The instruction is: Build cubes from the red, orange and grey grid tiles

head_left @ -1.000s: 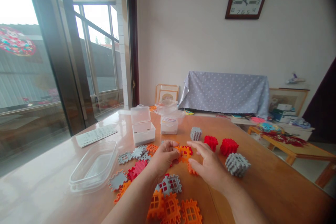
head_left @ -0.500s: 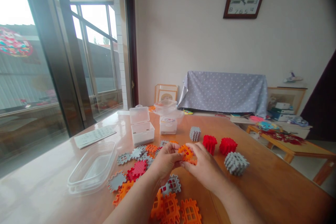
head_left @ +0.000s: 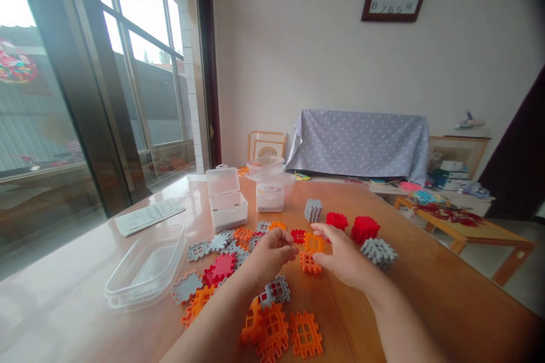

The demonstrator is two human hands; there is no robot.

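Left hand [head_left: 272, 252] parts from right hand [head_left: 343, 252], seemingly freed; right straddles orange notched plastic square [head_left: 314, 243], one o'clock, grip unclear.

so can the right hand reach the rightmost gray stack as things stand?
Probably yes: the gray stack sits just right of the right hand with nothing visible between them; the red stack beside it stands farther back. The hand may first need to leave the orange piece at its fingertips.
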